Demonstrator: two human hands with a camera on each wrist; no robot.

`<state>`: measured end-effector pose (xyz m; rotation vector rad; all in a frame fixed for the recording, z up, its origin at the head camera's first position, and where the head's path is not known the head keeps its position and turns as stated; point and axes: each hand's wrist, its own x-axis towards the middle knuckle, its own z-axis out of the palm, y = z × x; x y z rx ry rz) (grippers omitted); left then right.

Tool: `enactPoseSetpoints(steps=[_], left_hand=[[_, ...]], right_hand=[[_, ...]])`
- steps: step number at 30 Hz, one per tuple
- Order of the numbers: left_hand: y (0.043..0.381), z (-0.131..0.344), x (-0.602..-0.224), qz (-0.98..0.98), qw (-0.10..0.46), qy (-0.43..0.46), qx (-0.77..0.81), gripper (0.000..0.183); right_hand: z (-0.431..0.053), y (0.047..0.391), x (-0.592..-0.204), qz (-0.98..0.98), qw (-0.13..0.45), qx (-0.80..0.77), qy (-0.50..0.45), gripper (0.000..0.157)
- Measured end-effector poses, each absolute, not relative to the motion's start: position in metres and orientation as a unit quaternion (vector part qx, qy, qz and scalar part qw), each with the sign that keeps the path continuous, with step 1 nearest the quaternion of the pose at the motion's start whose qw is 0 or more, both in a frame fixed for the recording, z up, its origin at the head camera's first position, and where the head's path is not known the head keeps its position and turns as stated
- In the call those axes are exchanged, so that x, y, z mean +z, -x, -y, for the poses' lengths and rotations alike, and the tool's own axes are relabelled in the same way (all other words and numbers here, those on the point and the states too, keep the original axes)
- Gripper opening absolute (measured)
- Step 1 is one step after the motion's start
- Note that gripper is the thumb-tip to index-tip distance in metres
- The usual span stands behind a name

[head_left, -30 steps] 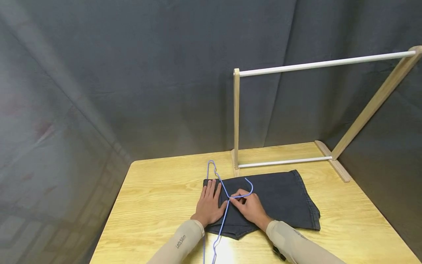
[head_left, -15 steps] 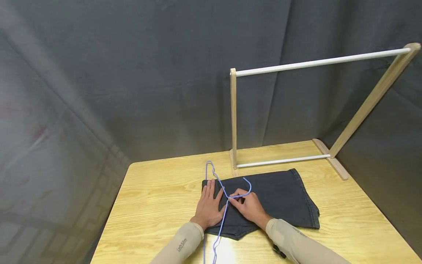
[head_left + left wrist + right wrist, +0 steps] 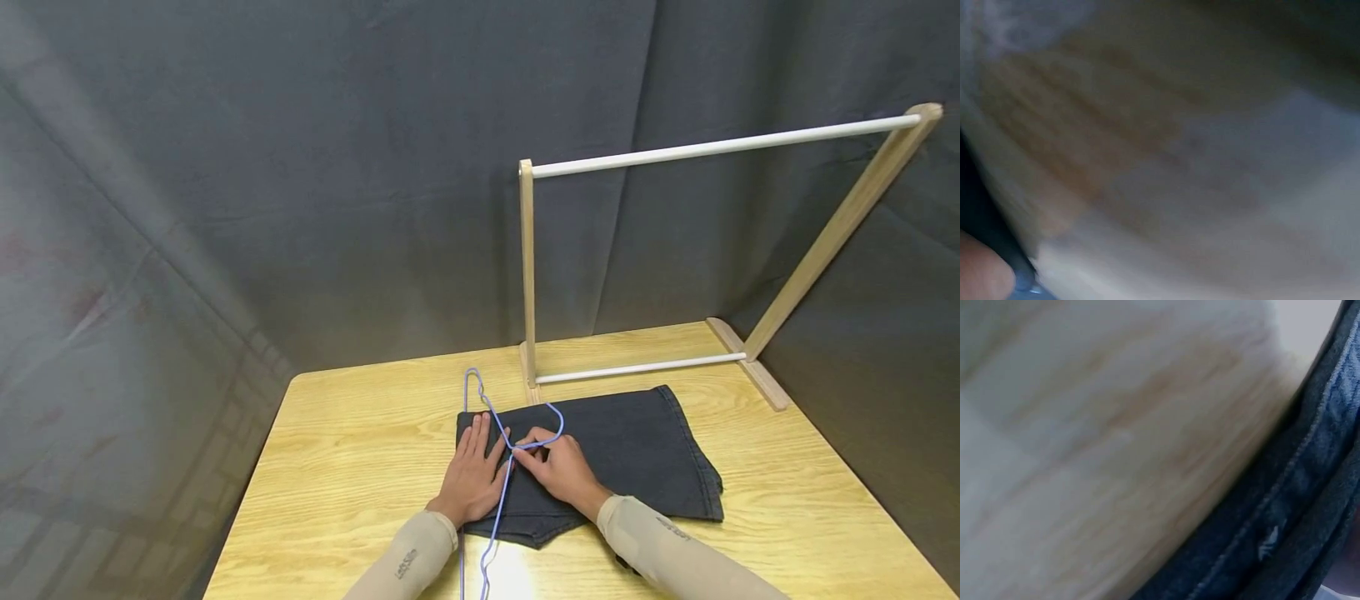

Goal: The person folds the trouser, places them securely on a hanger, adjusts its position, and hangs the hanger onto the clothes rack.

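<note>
Risks, left to right. The jeans (image 3: 637,458) lie flat on the table (image 3: 360,467), their left end hiding the middle of the hanger (image 3: 504,493)'s bar (image 3: 465,395). Weak spot, I judge: you have no clip in view, so that end may slide or bunch if your pressure eases or the bar is tugged. Near corner of the hanger runs out of the head view; can't tell whether it overhangs the table. Both arms cross above the jeans; a sideways pull at the neck would likely ruck the fabric. Hook (image 3: 561,423) lies over the jeans and may snag. The long right part is loose; being bulkier, it could drag the rest off the bar under an uneven lift. Rack (image 3: 528,275) stands just behind; a wide swing could knock it.

Hands. Your left hand (image 3: 476,485) is flat, fingers straight and somewhat spread, pressing the jeans' left end; thumb meets the near arm, over or under unclear. Left wrist view too blurred to help. Your right hand (image 3: 562,472) is nearly closed, thumb and fingers pinching the hanger at its neck, above the jeans. Right wrist view gives only a denim edge.
</note>
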<state>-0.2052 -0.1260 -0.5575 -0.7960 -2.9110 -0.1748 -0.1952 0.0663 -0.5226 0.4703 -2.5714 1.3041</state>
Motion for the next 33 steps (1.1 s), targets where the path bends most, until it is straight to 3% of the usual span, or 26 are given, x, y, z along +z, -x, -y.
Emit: enactPoseSetpoints(steps=[5, 9, 19, 33], left_hand=[[0.203, 0.136, -0.551, 0.935, 0.028, 0.250, -0.250, 0.050], [0.188, 0.138, -0.539, 0.902, 0.000, 0.182, -0.391, 0.049], [0.154, 0.115, -0.505, 0.906, 0.045, 0.086, -0.413, 0.033], [0.160, 0.113, -0.490, 0.820, -0.065, 0.051, -0.566, 0.025]], right_hand=[[-0.064, 0.197, -0.516, 0.881, 0.116, 0.430, -0.161, 0.007], [-0.060, 0.199, -0.508, 0.887, 0.126, 0.406, -0.179, 0.005], [-0.055, 0.195, -0.493, 0.902, 0.117, 0.371, -0.186, 0.004], [-0.048, 0.196, -0.485, 0.911, 0.136, 0.337, -0.193, 0.007]])
